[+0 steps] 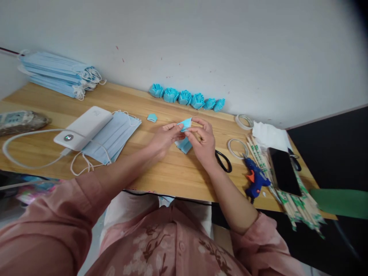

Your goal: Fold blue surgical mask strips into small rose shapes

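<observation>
Between my two hands, above the middle of the wooden table, is a folded piece of light blue mask fabric [186,124]. My left hand [168,136] pinches its left side between thumb and fingers. On the other side my right hand [202,138] grips it, thumb near the lower edge and fingers behind the top corner. Below them lies another blue fabric piece [184,145], partly hidden by the hands. A small curved blue petal-like piece [152,117] rests on the table to the left. Black-handled scissors [223,161] lie by my right wrist, mostly hidden.
Several blue fabric flowers [184,97] line the wall. At left are a mask stack [57,73], a white power bank [86,126] and loose masks [115,132]. At right are tape rolls [237,148], a blue glue gun [255,178], a phone [284,170] and wrapped sticks [301,209].
</observation>
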The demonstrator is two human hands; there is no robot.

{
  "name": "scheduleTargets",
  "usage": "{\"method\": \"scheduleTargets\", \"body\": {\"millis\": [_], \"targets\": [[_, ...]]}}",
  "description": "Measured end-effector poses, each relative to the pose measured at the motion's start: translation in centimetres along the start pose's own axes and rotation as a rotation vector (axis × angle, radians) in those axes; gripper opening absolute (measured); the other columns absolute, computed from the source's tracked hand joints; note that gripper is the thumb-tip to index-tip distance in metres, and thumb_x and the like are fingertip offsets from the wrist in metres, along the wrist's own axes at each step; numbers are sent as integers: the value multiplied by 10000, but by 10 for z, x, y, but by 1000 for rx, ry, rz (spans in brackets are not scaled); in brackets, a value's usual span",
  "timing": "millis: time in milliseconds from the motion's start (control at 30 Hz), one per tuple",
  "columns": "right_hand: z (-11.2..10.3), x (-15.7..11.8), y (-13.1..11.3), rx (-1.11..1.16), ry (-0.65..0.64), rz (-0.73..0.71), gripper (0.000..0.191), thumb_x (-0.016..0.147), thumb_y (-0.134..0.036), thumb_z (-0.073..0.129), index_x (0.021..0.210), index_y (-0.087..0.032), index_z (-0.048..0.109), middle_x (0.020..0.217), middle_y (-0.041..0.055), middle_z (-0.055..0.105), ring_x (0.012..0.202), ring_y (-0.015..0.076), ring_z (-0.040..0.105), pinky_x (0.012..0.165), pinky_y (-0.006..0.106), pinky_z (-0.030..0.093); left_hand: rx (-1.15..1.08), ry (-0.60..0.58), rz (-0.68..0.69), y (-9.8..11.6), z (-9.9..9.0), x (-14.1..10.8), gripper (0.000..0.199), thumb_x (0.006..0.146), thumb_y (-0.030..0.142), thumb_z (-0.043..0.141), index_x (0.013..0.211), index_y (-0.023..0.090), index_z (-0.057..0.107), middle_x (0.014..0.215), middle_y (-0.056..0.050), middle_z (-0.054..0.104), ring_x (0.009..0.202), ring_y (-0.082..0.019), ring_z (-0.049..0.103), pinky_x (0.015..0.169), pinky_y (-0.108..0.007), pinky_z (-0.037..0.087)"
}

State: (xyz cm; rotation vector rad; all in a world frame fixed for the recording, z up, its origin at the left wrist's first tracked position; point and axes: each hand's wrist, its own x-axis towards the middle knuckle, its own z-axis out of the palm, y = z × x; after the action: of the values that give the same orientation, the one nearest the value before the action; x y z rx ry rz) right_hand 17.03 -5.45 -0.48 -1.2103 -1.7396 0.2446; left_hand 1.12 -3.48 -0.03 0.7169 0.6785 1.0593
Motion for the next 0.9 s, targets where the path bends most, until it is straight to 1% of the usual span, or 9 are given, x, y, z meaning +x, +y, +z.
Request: {"method": "scheduleTargets", "body": {"millis": [133, 300, 433, 567, 667, 800, 833, 900], "targets": [[0, 0, -2, 71, 14, 83, 124, 899, -382, 682, 863, -278, 741, 1212, 67, 676, 1200, 258, 621, 1080, 516, 459, 21, -2, 5, 0, 0, 1, 225, 816, 337, 791, 810, 141, 680, 799, -21, 710, 790, -123, 659, 898, -311, 502], [0, 2, -5, 134, 32, 179, 129, 850, -368, 725, 781, -260, 707, 1150, 66, 689, 1154, 253, 636, 1058, 498, 475, 21, 8, 2, 1, 0, 0, 211, 816, 323, 787, 784, 149, 671, 798, -21, 712, 793, -125, 661, 915, -321, 503], [0, 2, -5, 170, 21, 252, 136, 825, -369, 728, 773, -253, 680, 1146, 70, 676, 1141, 245, 631, 994, 467, 528, 51, 7, 13, 0, 1, 1, 214, 821, 330, 780, 785, 153, 664, 795, -18, 707, 790, -125, 658, 914, -324, 504], [2, 2, -3, 221, 18, 277, 148, 821, -377, 730, 785, -248, 667, 1142, 66, 673, 1138, 231, 629, 946, 426, 550, 46, 5, 20, -1, 0, 2, 228, 806, 338, 796, 798, 151, 666, 800, -23, 714, 783, -125, 662, 908, -325, 510], [4, 2, -1, 285, 20, 317, 179, 812, -393, 745, 838, -241, 653, 1134, 57, 694, 1105, 215, 644, 917, 403, 550, 56, -2, 7, 0, 0, 2, 235, 815, 337, 791, 779, 149, 653, 796, -28, 715, 778, -126, 665, 907, -324, 512], [4, 3, 3, 374, 25, 394, 332, 769, -393, 784, 1034, -241, 654, 1106, 47, 724, 1062, 198, 661, 894, 380, 552, 85, 6, -1, 2, 1, 0, 223, 839, 332, 771, 785, 150, 655, 798, -30, 718, 777, -130, 672, 906, -324, 513], [4, 4, 4, 398, 15, 409, 357, 762, -394, 789, 1056, -239, 659, 1094, 44, 729, 1048, 194, 665, 890, 373, 553, 92, 5, -2, 2, 1, 0, 220, 842, 331, 768, 789, 148, 658, 802, -31, 720, 779, -132, 675, 903, -324, 513], [3, 5, 4, 444, -8, 439, 331, 759, -409, 789, 1017, -233, 682, 1036, 30, 738, 978, 178, 676, 871, 356, 555, 105, 4, -5, 2, 2, 0, 211, 848, 328, 763, 805, 144, 670, 814, -34, 725, 784, -135, 683, 900, -324, 514]]}}
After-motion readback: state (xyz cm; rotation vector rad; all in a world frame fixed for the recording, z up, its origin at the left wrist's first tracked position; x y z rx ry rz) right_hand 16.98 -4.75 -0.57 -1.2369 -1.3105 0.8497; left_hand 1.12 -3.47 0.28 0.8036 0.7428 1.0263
